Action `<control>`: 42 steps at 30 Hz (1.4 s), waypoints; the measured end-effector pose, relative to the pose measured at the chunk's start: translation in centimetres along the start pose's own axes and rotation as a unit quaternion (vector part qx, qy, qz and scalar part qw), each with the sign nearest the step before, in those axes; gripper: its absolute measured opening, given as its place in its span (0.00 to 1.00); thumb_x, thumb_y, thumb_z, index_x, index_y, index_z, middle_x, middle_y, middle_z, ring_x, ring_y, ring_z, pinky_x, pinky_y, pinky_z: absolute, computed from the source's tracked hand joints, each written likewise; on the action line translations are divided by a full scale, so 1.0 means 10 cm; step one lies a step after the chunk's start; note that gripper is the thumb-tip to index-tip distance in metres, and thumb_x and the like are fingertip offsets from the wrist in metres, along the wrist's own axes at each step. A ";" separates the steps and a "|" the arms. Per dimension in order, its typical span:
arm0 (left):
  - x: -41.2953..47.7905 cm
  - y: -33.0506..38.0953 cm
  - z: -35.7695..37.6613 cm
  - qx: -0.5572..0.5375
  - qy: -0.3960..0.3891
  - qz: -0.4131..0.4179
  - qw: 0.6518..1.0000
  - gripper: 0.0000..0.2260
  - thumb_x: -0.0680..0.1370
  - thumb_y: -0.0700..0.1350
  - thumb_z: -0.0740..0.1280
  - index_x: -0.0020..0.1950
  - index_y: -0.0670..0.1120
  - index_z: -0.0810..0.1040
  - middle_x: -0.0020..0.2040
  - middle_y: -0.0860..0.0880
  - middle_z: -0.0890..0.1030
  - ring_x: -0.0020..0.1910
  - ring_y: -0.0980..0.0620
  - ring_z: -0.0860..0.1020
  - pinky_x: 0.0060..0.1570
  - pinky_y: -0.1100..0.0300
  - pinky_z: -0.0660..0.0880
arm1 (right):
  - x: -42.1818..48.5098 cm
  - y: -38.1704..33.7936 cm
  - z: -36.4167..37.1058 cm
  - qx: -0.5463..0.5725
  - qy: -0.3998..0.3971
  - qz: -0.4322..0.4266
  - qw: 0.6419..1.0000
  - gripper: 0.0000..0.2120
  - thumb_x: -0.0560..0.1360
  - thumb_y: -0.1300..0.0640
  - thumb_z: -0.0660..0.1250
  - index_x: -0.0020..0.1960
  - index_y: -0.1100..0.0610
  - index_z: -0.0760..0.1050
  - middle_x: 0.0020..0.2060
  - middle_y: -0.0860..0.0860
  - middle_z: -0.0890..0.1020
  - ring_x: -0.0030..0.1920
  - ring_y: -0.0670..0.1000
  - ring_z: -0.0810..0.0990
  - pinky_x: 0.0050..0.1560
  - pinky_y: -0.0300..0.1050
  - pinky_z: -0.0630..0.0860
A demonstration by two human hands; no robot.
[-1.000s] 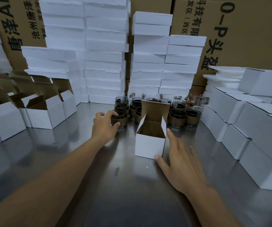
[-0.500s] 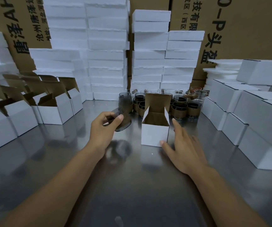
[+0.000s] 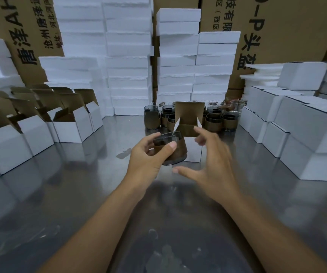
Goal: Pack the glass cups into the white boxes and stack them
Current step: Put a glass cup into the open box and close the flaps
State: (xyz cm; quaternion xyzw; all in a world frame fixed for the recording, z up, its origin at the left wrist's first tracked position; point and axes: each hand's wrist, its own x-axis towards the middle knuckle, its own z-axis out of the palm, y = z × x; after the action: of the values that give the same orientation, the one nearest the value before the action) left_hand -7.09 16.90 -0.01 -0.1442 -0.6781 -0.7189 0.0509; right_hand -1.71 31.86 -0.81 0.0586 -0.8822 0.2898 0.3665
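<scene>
Steel table (image 3: 80, 194) under white boxes (image 3: 72, 131), glass cups (image 3: 213, 123).

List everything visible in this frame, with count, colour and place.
held glass cup: one, smoky with brown sleeve, in left hand
open white box: one, white, brown inside, table centre
other glass cups: many, same colours, clustered behind that box
open boxes: several, white, left side
closed boxes: several, white, stacked at right
foam slabs: many, white, stacked at back
cartons: several, brown, printed, behind foam
table: one, grey metal, underneath
left hand: grips held glass cup
right hand: open, right of cup
</scene>
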 end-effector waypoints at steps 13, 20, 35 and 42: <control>-0.04 0.00 0.01 -0.105 -0.121 -0.026 0.987 0.26 0.67 0.61 0.67 0.61 0.50 0.77 0.55 0.47 0.82 0.57 0.51 0.79 0.50 0.59 0.78 | 0.01 -0.03 0.15 0.282 -0.005 0.095 0.955 0.24 0.63 0.46 0.73 0.56 0.41 0.70 0.46 0.39 0.81 0.48 0.43 0.81 0.49 0.39 0.77; 0.01 -0.03 0.05 -0.113 -0.154 -0.047 0.981 0.26 0.67 0.62 0.66 0.60 0.48 0.78 0.55 0.45 0.82 0.57 0.48 0.79 0.54 0.56 0.76 | 0.03 -0.03 0.17 0.328 0.023 0.098 0.939 0.23 0.63 0.47 0.72 0.56 0.42 0.68 0.45 0.41 0.81 0.45 0.41 0.81 0.41 0.33 0.76; -0.01 -0.11 0.08 -0.082 -0.119 -0.047 0.988 0.15 0.67 0.54 0.68 0.50 0.48 0.78 0.44 0.46 0.84 0.43 0.52 0.81 0.45 0.62 0.78 | 0.16 -0.03 0.17 0.493 -0.048 0.321 0.807 0.18 0.79 0.51 0.50 0.52 0.62 0.74 0.36 0.56 0.80 0.25 0.48 0.74 0.31 0.40 0.73; -0.01 -0.09 0.07 -0.083 -0.119 -0.049 0.988 0.16 0.66 0.55 0.68 0.50 0.49 0.77 0.44 0.48 0.84 0.43 0.53 0.82 0.45 0.61 0.77 | 0.15 -0.04 0.15 0.491 -0.071 0.313 0.810 0.22 0.80 0.50 0.48 0.56 0.65 0.73 0.39 0.59 0.80 0.27 0.49 0.73 0.32 0.40 0.72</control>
State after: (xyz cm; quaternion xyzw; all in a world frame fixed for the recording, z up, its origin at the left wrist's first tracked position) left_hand -7.10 17.63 -0.89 -0.1990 -0.6233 -0.7523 -0.0770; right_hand -3.60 30.84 -0.39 -0.0277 -0.6169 0.7782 0.1146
